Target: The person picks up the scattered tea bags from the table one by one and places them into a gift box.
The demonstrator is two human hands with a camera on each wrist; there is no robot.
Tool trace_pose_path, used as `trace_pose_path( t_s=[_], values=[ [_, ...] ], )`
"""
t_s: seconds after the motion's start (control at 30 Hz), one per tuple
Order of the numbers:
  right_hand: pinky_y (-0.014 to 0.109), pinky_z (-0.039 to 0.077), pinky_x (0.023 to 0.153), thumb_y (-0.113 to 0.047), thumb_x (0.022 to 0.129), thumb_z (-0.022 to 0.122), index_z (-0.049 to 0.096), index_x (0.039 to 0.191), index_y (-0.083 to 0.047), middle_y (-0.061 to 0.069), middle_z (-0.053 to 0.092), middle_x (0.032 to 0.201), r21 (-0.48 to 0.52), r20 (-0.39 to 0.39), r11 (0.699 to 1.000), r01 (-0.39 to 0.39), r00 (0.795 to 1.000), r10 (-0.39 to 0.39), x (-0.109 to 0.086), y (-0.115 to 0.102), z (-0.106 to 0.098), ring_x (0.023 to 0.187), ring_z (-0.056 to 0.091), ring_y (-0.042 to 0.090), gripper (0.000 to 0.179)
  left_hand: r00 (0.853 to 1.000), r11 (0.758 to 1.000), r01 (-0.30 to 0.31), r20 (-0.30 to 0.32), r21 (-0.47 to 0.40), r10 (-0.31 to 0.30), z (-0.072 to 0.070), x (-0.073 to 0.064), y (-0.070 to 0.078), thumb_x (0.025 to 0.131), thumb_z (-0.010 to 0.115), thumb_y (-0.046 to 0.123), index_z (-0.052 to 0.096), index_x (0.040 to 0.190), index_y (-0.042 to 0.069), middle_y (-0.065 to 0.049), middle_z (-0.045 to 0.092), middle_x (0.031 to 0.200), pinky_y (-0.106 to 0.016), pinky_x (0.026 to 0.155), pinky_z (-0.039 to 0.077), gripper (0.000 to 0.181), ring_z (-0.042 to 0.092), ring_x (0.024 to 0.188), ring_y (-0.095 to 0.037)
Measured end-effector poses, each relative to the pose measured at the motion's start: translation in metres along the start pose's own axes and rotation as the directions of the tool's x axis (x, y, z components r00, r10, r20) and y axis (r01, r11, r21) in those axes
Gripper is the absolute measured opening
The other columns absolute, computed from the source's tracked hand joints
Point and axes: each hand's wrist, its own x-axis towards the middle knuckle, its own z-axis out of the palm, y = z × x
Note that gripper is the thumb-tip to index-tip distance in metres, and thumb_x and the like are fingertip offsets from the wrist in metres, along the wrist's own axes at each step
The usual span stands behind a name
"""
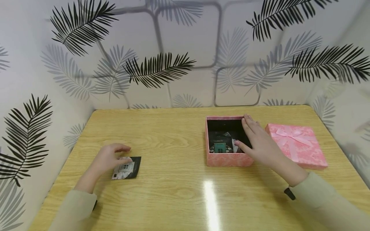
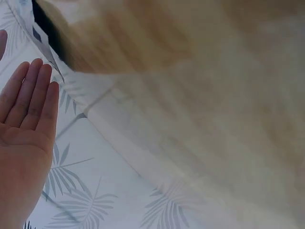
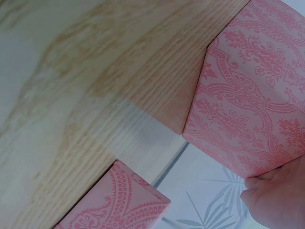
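A small dark sachet point(image 1: 133, 173) with a pale label lies flat on the table at the left. My left hand point(image 1: 108, 158) is over its left side, thumb above the label; contact is unclear. The left wrist view shows that hand's fingers straight, near the packet's edge point(image 2: 45, 38). At the right, an open pink patterned box point(image 1: 229, 159) holds a dark sachet with a green label point(image 1: 220, 148) and other packets. My right hand point(image 1: 261, 144) rests along the box's right rim, fingers straight toward the back corner and thumb reaching inside. Its palm side is hidden.
A pink lid with a ribbon bow point(image 1: 306, 146) lies right of the box, beneath and beyond the right forearm. The wooden table point(image 1: 170, 189) meets a leaf-patterned wall point(image 1: 190, 86) at the back and left.
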Motion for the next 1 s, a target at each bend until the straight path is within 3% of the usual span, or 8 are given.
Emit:
trace_pose_path(
  t_s=[0.2, 0.43, 0.63, 1.0],
  values=[
    [0.067, 0.023, 0.129, -0.053, 0.106, 0.058, 0.019, 0.167, 0.005, 0.023, 0.013, 0.177, -0.005, 0.002, 1.000, -0.006, 1.000, 0.006, 0.000, 0.000, -0.001, 0.164, 0.017, 0.043, 0.092, 0.999, 1.000, -0.009, 0.034, 0.018, 0.008, 0.000, -0.012, -0.004, 0.086, 0.091, 0.024, 0.070, 0.132, -0.003, -0.022, 0.074, 0.129, -0.064, 0.110, 0.050, 0.057, 0.067, 0.124, -0.045],
    [0.069, 0.022, 0.128, -0.053, 0.106, 0.058, 0.017, 0.168, 0.003, 0.022, 0.013, 0.178, -0.002, 0.006, 1.000, -0.015, 1.000, 0.015, 0.000, 0.000, -0.001, 0.164, 0.017, 0.043, 0.093, 0.998, 0.998, -0.031, 0.054, 0.062, 0.027, 0.003, -0.011, -0.004, 0.082, 0.094, 0.024, 0.069, 0.134, -0.005, -0.023, 0.072, 0.132, -0.061, 0.108, 0.052, 0.065, 0.068, 0.123, -0.044],
    [0.072, 0.019, 0.128, -0.053, 0.106, 0.057, 0.017, 0.168, 0.002, 0.022, 0.012, 0.178, -0.001, 0.010, 1.000, -0.022, 1.000, 0.022, -0.001, 0.000, -0.002, 0.164, 0.017, 0.044, 0.092, 0.997, 0.991, -0.054, 0.061, 0.121, 0.047, 0.003, -0.008, -0.001, 0.083, 0.093, 0.022, 0.071, 0.131, -0.003, -0.020, 0.074, 0.129, -0.059, 0.106, 0.054, 0.059, 0.069, 0.121, -0.042],
    [0.070, 0.020, 0.129, -0.053, 0.106, 0.057, 0.016, 0.168, 0.002, 0.022, 0.012, 0.178, 0.010, 0.013, 1.000, -0.015, 1.000, 0.015, 0.000, 0.000, -0.002, 0.164, 0.016, 0.043, 0.092, 0.997, 0.995, -0.039, 0.068, 0.096, 0.033, 0.003, -0.004, -0.004, 0.086, 0.091, 0.021, 0.077, 0.123, 0.005, -0.013, 0.074, 0.120, -0.052, 0.095, 0.058, 0.043, 0.070, 0.109, -0.032]
  ],
)
